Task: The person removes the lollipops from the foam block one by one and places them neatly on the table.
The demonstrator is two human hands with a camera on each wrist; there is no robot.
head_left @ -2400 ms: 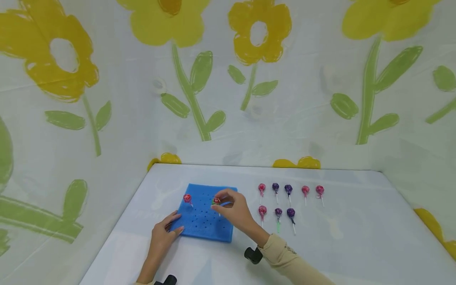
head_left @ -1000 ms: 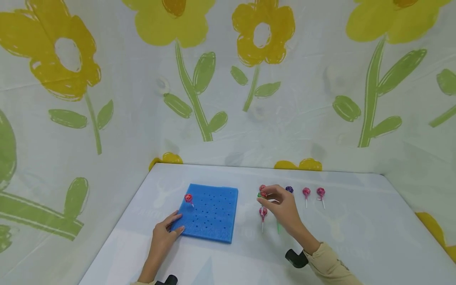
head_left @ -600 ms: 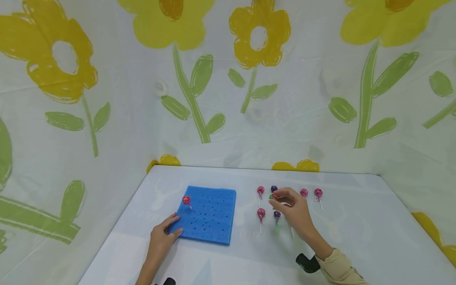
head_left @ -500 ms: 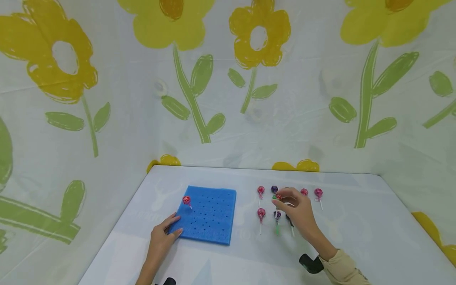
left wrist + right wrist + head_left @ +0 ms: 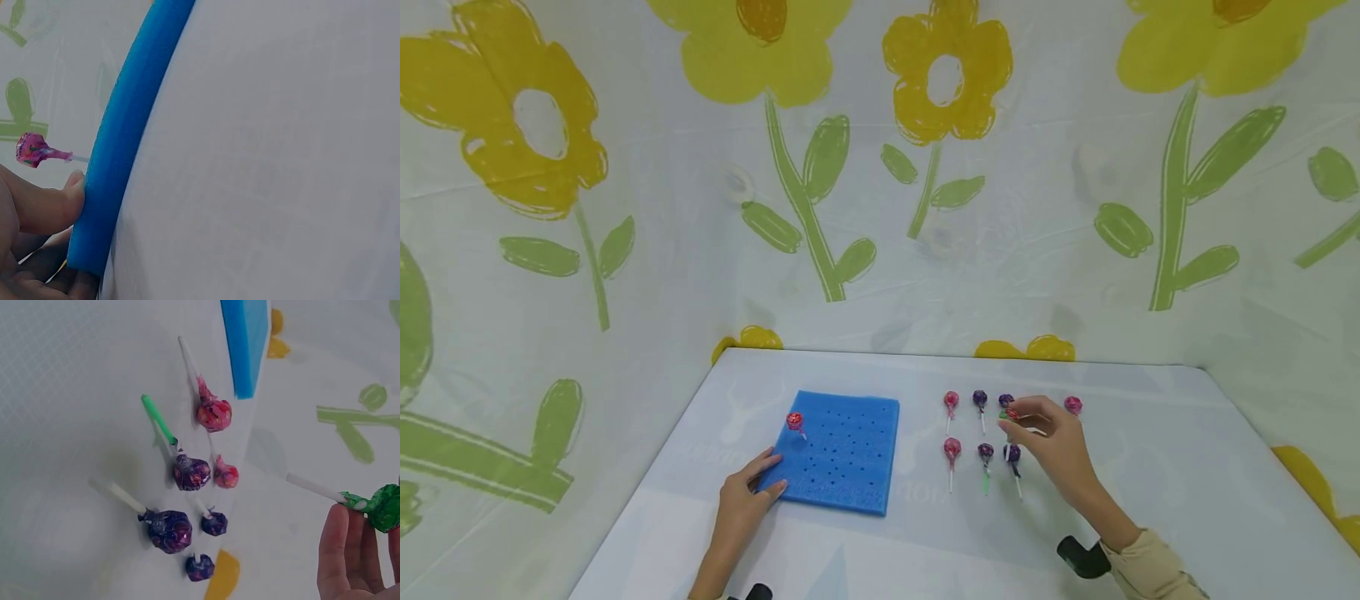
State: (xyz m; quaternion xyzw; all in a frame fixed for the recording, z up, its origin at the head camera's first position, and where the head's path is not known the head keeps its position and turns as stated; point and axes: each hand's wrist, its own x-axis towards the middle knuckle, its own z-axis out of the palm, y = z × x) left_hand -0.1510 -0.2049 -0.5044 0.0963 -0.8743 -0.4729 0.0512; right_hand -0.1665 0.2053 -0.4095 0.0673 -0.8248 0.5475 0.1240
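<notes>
A blue foam board [image 5: 842, 467] dotted with holes lies on the left part of the table. My left hand [image 5: 745, 496] grips its near left edge, thumb on the top face and fingers at the side. One red-wrapped lollipop [image 5: 794, 421] stands stick-down in the board. My right hand [image 5: 1052, 437] pinches another lollipop with a green and red wrapper [image 5: 1008, 414]. In the right wrist view, that lollipop's green wrapper [image 5: 384, 506] shows at the fingers, its white stick pointing away. Below this hand, in the head view, lies a purple lollipop [image 5: 1012, 454].
Lollipops lie in two rows right of the board: pink ones [image 5: 952, 450], purple ones, one with a green stick [image 5: 987, 482]. Another pink lollipop [image 5: 1072, 405] lies at the far right, partly behind the right hand. Flower-patterned cloth [image 5: 1037, 208] walls the table.
My right hand has carried the green and red lollipop from over the foam board rightward, across the rows of lollipops. My left hand has stayed on the board's edge.
</notes>
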